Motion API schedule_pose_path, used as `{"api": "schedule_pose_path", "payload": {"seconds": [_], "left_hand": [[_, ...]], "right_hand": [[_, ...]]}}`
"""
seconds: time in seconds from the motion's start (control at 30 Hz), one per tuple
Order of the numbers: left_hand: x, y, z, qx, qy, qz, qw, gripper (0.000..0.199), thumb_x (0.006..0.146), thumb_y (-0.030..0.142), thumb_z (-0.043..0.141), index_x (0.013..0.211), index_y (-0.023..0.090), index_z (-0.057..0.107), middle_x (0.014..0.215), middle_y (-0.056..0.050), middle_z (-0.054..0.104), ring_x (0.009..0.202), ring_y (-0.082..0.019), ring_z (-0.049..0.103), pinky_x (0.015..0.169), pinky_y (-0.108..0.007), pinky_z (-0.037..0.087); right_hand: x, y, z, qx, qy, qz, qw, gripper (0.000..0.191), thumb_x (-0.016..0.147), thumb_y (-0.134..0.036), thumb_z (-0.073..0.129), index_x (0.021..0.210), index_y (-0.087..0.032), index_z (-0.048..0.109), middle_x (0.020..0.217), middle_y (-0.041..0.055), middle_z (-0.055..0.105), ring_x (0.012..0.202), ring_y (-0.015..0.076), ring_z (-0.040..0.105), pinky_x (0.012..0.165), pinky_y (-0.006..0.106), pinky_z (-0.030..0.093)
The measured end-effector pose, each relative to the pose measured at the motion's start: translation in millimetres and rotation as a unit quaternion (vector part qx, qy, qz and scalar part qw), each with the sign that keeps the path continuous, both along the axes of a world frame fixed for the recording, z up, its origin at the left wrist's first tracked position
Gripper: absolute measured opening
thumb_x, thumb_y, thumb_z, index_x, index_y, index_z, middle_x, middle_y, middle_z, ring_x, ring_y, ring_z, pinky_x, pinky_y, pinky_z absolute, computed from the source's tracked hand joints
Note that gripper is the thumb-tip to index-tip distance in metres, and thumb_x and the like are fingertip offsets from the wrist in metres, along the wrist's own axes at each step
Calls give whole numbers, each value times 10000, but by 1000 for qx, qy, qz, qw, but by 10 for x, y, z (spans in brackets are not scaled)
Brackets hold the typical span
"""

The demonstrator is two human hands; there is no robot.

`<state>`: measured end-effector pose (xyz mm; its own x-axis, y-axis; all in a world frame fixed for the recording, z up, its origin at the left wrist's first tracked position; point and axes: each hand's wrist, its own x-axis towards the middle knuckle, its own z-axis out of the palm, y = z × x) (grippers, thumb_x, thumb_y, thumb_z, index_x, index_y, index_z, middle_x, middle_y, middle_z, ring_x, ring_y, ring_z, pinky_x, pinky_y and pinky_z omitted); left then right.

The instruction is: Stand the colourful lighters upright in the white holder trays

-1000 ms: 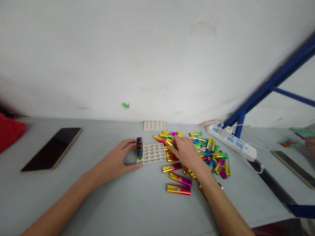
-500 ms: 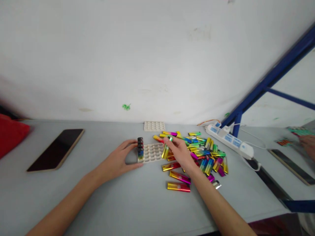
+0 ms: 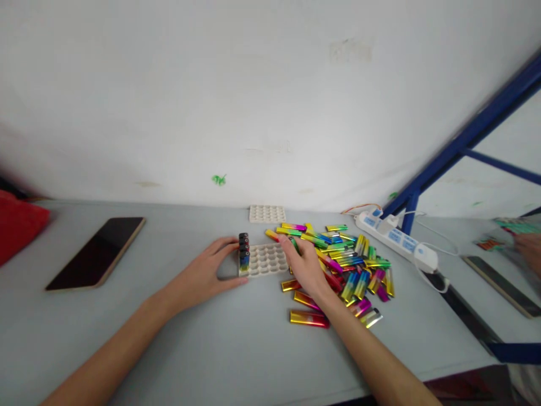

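Tray [image 3: 266, 260] has left hand [image 3: 211, 268] curved round left end, thumb at near edge; gripping or just bracing, can't tell from here. Right hand [image 3: 304, 266]: fingers closed on lighter [image 3: 295, 243] at tray's right end. Best done with light pinch, lighter upright, tray steady, standing lighters [image 3: 244, 252] unbumped. Held lighter mostly hidden by fingers, lower end lost to me; at right edge, other person's hand [image 3: 529, 247] cut off, blurred.

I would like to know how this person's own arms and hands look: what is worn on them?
The left hand and the right hand are bare, without gloves. Within the picture, no sleeve, watch or bracelet shows on the left forearm or the right forearm. Any ring or small marking is too small to tell.
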<state>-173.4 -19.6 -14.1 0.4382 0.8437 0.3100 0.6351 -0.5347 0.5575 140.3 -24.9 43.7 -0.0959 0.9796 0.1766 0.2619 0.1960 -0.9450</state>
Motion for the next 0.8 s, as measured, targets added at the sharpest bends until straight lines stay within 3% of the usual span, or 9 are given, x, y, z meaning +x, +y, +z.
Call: {"api": "schedule_pose_path", "payload": {"seconds": [0.13, 0.27, 0.4, 0.53, 0.7, 0.8], "left_hand": [[13, -3, 11, 8, -3, 0, 1000, 769, 1062, 823, 929, 1624, 308, 828, 1762, -154, 812, 1616, -453, 804, 1444, -632, 640], [9, 2, -4, 12, -12, 2, 1000, 769, 1051, 834, 938, 1605, 310, 843, 1760, -159, 817, 1613, -464, 806, 1436, -640, 649], [-7, 14, -15, 11, -12, 0, 1000, 761, 1039, 814, 964, 1588, 300, 853, 1753, -171, 815, 1610, -465, 800, 1437, -656, 642], [-2, 31, -24, 14, -1, 9, 1000, 783, 1021, 859, 959, 1561, 301, 856, 1726, -173, 823, 1597, -461, 794, 1443, -648, 628], [29, 39, -4, 7, 0, 16, 1000, 767, 1015, 845, 960, 1545, 300, 862, 1729, -157, 818, 1602, -473, 788, 1445, -649, 622], [44, 33, 23, 9, 0, 13, 1000, 751, 1008, 842, 965, 1543, 323, 865, 1722, -145, 824, 1600, -451, 792, 1446, -613, 622]], "right_hand": [[4, -41, -45, 46, -58, -20, 997, 566, 1129, -671, 626, 718, -317, 465, 706, -28, 522, 716, 203, 480, 694, 351, 390], [3, -62, -81, 58, -84, -2, 995, 484, 1153, -572, 610, 753, -310, 540, 700, -24, 588, 708, 210, 527, 677, 339, 398], [-6, -54, -106, 79, -70, -3, 994, 414, 1226, -606, 632, 1000, -280, 751, 900, 32, 817, 856, 263, 730, 786, 348, 558], [-7, -35, -132, 79, -103, 26, 991, 385, 1317, -578, 575, 1160, -287, 772, 930, 34, 834, 857, 274, 784, 789, 354, 603], [-10, -35, -124, 185, -195, 75, 960, 374, 1325, -489, 642, 1045, -274, 767, 1157, 117, 879, 1133, 305, 836, 1011, 400, 667], [-15, -44, -107, 177, -236, 95, 951, 484, 1290, -554, 746, 888, -286, 712, 914, 61, 821, 919, 285, 804, 871, 377, 627]]}}
